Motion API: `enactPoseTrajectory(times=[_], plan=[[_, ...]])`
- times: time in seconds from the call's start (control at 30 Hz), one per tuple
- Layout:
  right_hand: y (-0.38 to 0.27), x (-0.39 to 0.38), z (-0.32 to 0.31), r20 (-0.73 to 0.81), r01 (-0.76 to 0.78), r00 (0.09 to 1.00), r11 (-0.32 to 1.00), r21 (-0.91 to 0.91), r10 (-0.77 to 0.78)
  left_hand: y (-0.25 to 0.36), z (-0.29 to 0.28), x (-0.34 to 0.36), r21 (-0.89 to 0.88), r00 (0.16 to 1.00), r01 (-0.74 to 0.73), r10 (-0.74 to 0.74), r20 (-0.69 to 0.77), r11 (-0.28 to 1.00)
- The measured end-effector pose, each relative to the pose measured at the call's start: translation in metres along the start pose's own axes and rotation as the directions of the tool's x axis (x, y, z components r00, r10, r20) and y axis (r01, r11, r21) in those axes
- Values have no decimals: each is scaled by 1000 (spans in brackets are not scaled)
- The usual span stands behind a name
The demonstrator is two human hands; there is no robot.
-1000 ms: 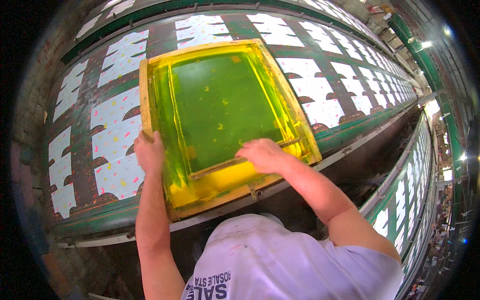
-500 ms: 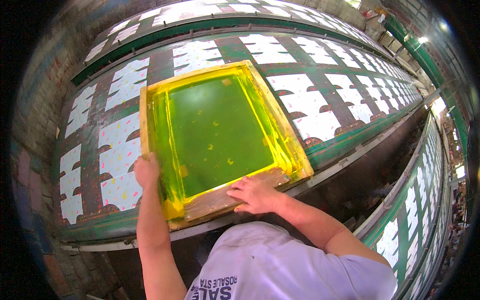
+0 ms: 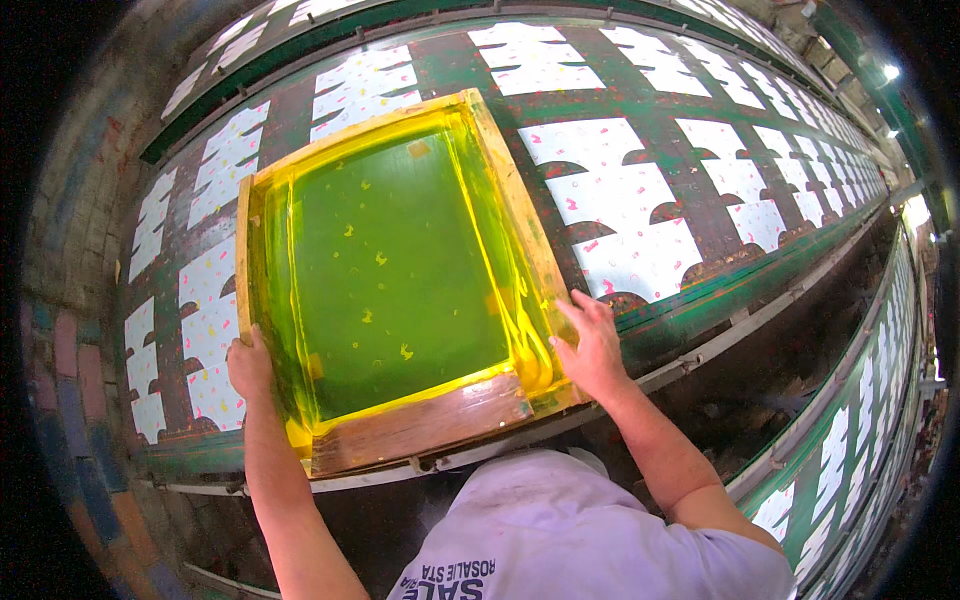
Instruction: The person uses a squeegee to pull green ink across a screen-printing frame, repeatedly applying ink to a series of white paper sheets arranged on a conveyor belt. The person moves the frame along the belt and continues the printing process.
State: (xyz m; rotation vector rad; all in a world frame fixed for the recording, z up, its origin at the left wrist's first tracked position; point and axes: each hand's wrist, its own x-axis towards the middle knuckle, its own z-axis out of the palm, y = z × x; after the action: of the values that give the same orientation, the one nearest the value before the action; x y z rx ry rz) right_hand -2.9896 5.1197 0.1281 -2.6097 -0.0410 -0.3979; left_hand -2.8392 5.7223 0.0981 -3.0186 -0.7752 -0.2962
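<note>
A silk-screen printing frame (image 3: 516, 240) with wooden sides and a green mesh lies over the near part of a long printing table. Bright yellow ink streaks its inner borders, and small pale motifs show in the mesh. My left hand (image 3: 250, 368) is closed around the frame's left side, near the lower corner. At the right side, my right hand (image 3: 592, 345) has its thumb and fingers apart against the outer edge. A squeegee with a brown wooden handle (image 3: 420, 425) rests across the screen's near end, touched by neither hand.
White cut fabric pieces (image 3: 615, 200) with small coloured prints lie in rows on the dark table. A metal rail (image 3: 690, 362) runs along its near edge. Another table with fabric pieces (image 3: 840, 440) stands at right. A block wall (image 3: 85, 400) bounds the left.
My right hand has left the squeegee and moved right to the frame's right side. The frame appears further left in view, partly because the view itself has shifted. My left hand stays on the frame.
</note>
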Motion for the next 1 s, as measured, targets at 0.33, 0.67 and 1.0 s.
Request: enactPoseTrajectory(times=[0.33, 0.67, 1.0], plan=[[10, 32, 23, 158, -239, 963, 964, 120, 219, -3, 2, 10, -118, 996, 46, -37, 78, 992], [-8, 45, 17, 97, -235, 970, 964, 127, 223, -30, 12, 21, -503, 985, 80, 9, 173, 861], [9, 68, -36, 44, -210, 978, 968, 141, 206, -17, 0, 23, -417, 991, -49, 96, 92, 907]])
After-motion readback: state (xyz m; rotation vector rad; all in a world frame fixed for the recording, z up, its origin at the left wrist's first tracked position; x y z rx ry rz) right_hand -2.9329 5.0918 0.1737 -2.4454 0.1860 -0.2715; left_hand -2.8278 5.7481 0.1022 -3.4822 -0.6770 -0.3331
